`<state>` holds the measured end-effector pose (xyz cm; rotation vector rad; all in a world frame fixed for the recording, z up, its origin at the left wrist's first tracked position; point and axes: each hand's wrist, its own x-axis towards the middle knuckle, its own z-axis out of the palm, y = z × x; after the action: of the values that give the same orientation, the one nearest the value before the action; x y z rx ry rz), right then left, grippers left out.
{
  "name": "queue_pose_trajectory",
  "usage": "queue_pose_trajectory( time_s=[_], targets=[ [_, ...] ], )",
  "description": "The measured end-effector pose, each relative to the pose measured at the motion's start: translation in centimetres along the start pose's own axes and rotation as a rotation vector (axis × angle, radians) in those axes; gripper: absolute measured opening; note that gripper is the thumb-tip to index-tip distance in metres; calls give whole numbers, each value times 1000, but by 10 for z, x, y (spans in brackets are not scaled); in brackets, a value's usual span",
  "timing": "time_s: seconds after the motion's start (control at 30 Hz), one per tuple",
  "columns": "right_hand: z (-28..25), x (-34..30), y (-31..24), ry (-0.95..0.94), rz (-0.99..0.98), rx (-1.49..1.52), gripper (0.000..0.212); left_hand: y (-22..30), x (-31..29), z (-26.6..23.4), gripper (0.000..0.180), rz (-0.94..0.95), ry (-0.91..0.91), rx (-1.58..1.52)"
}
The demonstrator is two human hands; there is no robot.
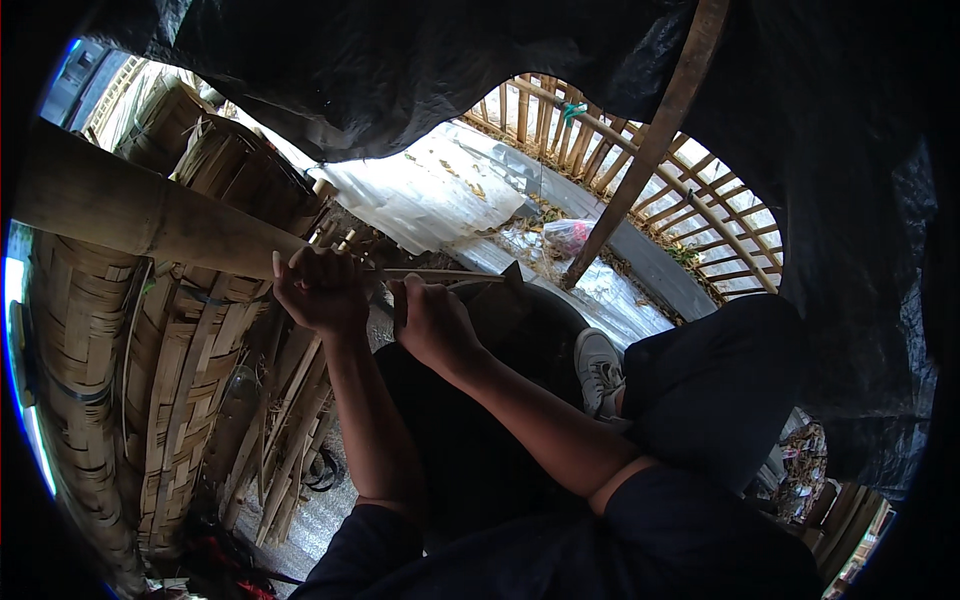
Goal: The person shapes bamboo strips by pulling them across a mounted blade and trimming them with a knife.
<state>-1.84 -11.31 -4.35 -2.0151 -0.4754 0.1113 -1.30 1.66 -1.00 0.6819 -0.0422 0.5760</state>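
Strip (455,273), one, thin and pale, lies at the two hands and runs out to the right, just above the right hand's knuckles. Its far end is near one dark, pointed piece (512,276), and I cannot tell whether the two are joined. The fingers of the left hand (322,285) are curled into a fist and grasp the strip's near end. Those of the right hand (435,325) are bent with the thumb raised, close beside the left; I cannot tell whether they grasp anything.

One thick bamboo pole (150,215) slants in from the left, its visible part ending at the left hand. Below and beyond it stand at least three bundles of woven bamboo (85,340), with loose slats (295,440) too many to count. One pale shoe (600,368) shows right of the forearms, beside one bent, dark-clad knee (715,355).

Farther out are one slanting wooden post (655,135), one plastic bag (568,235) with pink in it, pale metal sheeting (430,190), and one bamboo fence (705,209) bearing one green tie (572,113). Black tarpaulin (370,70) hangs above.
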Motion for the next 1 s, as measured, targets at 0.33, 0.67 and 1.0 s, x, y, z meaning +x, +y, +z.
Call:
queue_pose_trajectory(
  time_s=[0.33, 0.67, 1.0],
  targets=[
    [1, -34, 90, -114, 272, -319, 35, -6, -2, -1, 49, -12, -47, 10],
    [-13, -11, 52, -89, 162, -147, 36, -7, 0, 6, 49, -54, -300, 7],
    [-10, 2, 19, -68, 195, -50, 54, -2, 2, 6, 51, -55, -359, 18]
  ],
)
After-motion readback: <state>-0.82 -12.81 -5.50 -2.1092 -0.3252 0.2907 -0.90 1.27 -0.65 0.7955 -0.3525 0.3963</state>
